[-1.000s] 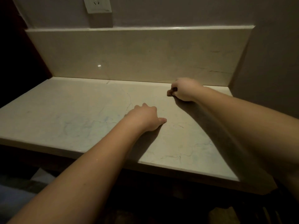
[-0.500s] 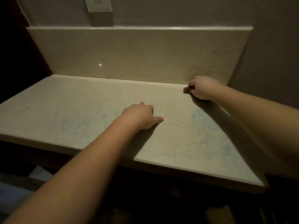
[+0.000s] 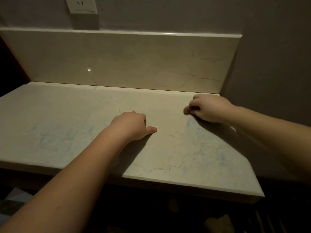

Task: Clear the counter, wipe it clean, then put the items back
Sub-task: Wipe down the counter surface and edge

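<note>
**Wiping hand swept to the far right corner**

Rightward along the back edge went the right hand (image 3: 211, 108), from mid-worktop a second earlier to a spot close beside the right end of the backsplash (image 3: 127, 64), while the left hand (image 3: 133, 126) held its place.

The worktop (image 3: 55, 132), pale veined stone, carried nothing but the two hands; no items to be put back were in sight. The right hand's fingers (image 3: 191, 109) were curled tight around something small and dark, presumably a cloth, though too little of it showed to be sure. That hand pressed down on the surface near the rear right corner. The left hand rested nearer the middle, knuckles bent and thumb stretched out along the stone, holding nothing, apparently as a brace.

Faint bluish smears lay toward the front edge on both sides. The long axis of the surface ran left to right, and most of the unwiped stretch lay forward and left of the right hand, so a return stroke probably had to travel that way. Above, a wall socket (image 3: 81, 5) sat on the wall.
</note>
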A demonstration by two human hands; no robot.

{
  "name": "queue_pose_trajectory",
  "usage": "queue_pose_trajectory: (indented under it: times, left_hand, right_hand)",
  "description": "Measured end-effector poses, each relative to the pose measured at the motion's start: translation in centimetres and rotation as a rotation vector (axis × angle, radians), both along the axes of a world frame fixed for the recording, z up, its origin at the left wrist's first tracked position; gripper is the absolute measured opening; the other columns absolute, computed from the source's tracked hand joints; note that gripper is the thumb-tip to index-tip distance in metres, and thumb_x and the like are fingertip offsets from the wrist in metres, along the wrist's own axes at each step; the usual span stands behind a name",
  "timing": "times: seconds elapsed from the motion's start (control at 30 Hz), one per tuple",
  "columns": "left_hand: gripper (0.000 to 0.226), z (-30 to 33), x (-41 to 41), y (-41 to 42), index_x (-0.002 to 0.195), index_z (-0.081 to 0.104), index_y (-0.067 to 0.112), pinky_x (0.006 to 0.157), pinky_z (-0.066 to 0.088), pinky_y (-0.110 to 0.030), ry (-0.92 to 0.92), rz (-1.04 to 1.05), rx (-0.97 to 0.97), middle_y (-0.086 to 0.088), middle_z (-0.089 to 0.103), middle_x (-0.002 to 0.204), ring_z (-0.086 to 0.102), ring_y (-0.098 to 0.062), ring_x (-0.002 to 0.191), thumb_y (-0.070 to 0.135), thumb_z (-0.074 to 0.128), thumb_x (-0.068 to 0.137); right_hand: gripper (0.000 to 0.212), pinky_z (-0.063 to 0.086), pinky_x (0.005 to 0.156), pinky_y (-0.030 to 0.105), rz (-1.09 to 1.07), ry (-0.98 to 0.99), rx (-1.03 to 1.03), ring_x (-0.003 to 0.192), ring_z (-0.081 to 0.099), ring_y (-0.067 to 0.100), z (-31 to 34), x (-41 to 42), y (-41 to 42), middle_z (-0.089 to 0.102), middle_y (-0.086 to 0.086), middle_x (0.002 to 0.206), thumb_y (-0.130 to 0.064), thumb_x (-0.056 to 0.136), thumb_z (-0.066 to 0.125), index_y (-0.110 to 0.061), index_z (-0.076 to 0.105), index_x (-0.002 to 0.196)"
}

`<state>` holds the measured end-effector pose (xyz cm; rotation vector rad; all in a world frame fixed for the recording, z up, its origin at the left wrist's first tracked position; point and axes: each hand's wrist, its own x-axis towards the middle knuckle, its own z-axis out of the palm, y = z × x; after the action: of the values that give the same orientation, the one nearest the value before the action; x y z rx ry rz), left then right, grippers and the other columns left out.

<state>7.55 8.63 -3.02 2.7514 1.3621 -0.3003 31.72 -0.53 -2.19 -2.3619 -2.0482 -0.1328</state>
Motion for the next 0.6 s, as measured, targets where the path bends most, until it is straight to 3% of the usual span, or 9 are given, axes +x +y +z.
queue_pose_trajectory:
  times: [0.2, 0.33, 0.47, 0.6]
  left_hand:
    - [0.058, 0.4, -0.2, -0.1, 0.119, 0.057, 0.027, 0.082, 0.047, -0.036, -0.038, 0.011, -0.003, 0.001, 0.059, 0.12, 0.053, -0.023, 0.1, 0.072, 0.045, 0.085]
    - [0.06, 0.4, -0.3, -0.1, 0.122, 0.057, 0.028, 0.083, 0.048, -0.035, -0.047, 0.017, -0.001, 0.002, 0.06, 0.122, 0.055, -0.023, 0.107, 0.073, 0.045, 0.083]
    - [0.062, 0.6, -0.4, -0.3, 0.126, 0.056, 0.029, 0.081, 0.043, -0.034, -0.061, 0.037, 0.007, 0.003, 0.06, 0.125, 0.054, -0.023, 0.113, 0.073, 0.047, 0.083]
    - [0.061, 0.8, -0.4, -0.5, 0.125, 0.057, 0.029, 0.079, 0.042, -0.033, -0.065, 0.043, 0.003, 0.003, 0.059, 0.126, 0.054, -0.023, 0.113, 0.073, 0.047, 0.083]
  right_hand:
    - [0.028, 0.036, 0.069, 0.033, -0.102, 0.023, 0.038, 0.091, 0.049, 0.023, -0.5, 2.0, 5.9, 0.048, 0.0, 0.095, -0.038, 0.094, 0.052, -0.018, 0.066, 0.106]
    - [0.025, 0.045, 0.078, 0.037, 0.016, 0.152, 0.054, 0.095, 0.054, 0.021, -0.6, 0.1, 2.3, 0.053, -0.005, 0.096, -0.038, 0.092, 0.057, -0.021, 0.069, 0.105]
    - [0.019, 0.044, 0.078, 0.023, 0.213, 0.266, -0.098, 0.088, 0.053, 0.006, 0.2, -3.0, -4.1, 0.052, -0.016, 0.098, -0.037, 0.092, 0.058, -0.034, 0.068, 0.108]
    - [0.027, 0.04, 0.079, 0.017, 0.199, 0.318, -0.166, 0.091, 0.053, 0.002, 0.8, -2.1, -4.9, 0.054, -0.02, 0.1, -0.036, 0.089, 0.063, -0.034, 0.065, 0.116]
